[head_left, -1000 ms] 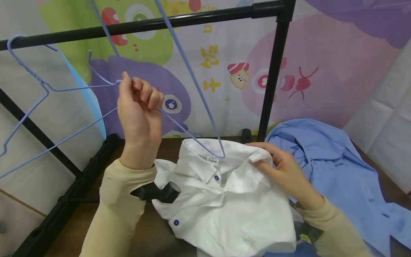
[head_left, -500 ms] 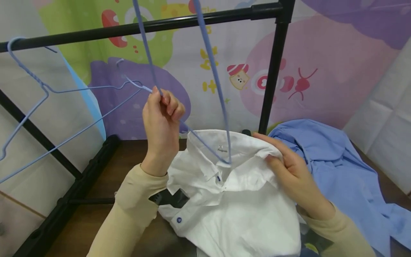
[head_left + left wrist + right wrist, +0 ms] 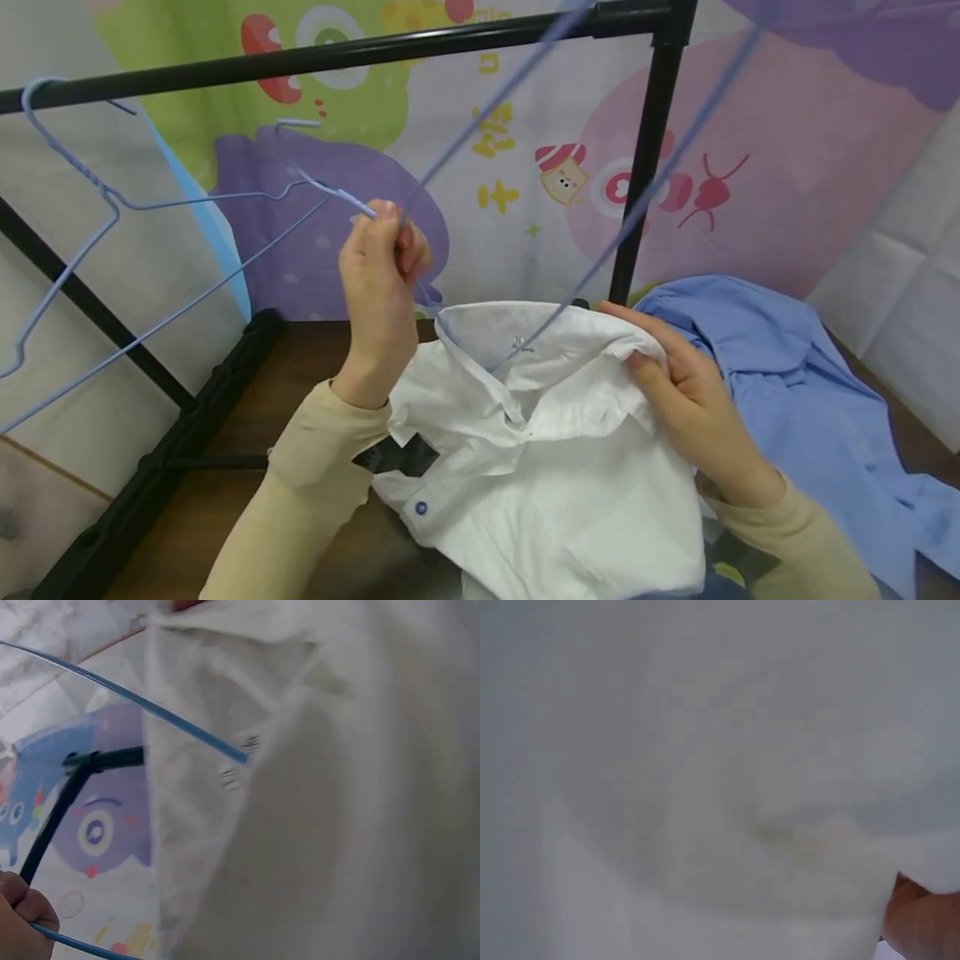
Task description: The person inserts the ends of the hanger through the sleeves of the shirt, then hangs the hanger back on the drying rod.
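Left hand (image 3: pixel 384 287) pinches hanger (image 3: pixel 358 204) at collar's (image 3: pixel 588 343) ten o'clock, one end inside shirt (image 3: pixel 585 508). Right hand (image 3: pixel 690 400) grips collar, three o'clock.

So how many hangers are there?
2. One blue hanger hooks over the black rail. The left hand holds the other hanger, dipping into the neck of the white shirt. More could be hidden under the clothes.

In the head view we see soft, even light, sheen on the black tubular rail (image 3: pixel 360 57), and motion blur on the light-blue wire hanger (image 3: pixel 678 152), upper right; the dim right wrist view leaves the white cloth shirt (image 3: pixel 705 750) unfocused.
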Tool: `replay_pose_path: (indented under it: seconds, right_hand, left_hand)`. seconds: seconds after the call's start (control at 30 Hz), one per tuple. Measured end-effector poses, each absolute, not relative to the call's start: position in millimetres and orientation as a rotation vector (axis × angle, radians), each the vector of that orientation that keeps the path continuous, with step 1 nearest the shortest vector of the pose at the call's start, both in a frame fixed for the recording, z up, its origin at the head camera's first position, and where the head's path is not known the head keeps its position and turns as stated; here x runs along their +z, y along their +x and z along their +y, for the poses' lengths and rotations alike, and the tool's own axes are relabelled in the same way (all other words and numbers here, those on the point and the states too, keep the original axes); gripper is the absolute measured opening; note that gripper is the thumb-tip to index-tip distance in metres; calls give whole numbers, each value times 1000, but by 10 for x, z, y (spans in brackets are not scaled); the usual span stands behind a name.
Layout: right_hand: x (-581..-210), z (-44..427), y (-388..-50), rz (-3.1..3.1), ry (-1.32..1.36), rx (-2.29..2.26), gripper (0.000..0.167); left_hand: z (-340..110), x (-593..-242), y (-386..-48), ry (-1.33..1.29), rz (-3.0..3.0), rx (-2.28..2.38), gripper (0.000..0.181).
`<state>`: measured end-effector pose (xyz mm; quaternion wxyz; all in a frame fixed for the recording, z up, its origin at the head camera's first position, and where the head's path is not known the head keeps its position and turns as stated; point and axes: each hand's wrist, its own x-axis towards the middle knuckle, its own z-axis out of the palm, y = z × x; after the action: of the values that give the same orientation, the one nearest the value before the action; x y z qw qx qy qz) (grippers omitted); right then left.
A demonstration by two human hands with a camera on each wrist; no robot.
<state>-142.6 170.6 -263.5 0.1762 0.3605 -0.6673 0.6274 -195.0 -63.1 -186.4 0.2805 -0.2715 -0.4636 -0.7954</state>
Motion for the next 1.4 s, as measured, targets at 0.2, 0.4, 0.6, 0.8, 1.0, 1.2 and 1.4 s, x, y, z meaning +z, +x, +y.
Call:
replay_pose_path:
  seconds: [0.2,0.4,0.6,0.8,1.0,1.2,1.4]
  right_hand:
    - [-2624,1687,-1343,-1878,930,1821,36]
    - [-2595,1653,-1279,-1727,960,1889,36]
    - [-2577,1662,-1270,-1676,938,1905,34]
    - [-2563,1692,-1274,-1713,767,1976,34]
    - [-2569,1731,-1304,-1660,707,2058,32]
    - [-2571,1751,-1337,-1623,666,2147,35]
    - [-2582,1783,-1382,-1560,657,2152,34]
  left_hand:
    - [-517,-2006,-1931,-753,-1564,-1894,28]
    - [-532,-2042,-1888,-729,-1737,-1661,27]
    - [-589,-2096,-1877,-640,-1809,-1514,29]
    - [-672,-2116,-1886,-587,-1842,-1394,19]
    - [-757,-2215,-1912,-532,-1884,-1393,16]
    - [-811,-2279,-1900,-554,-1889,-1395,18]
    - [-872,-2353,-1923,-571,-1922,-1444,21]
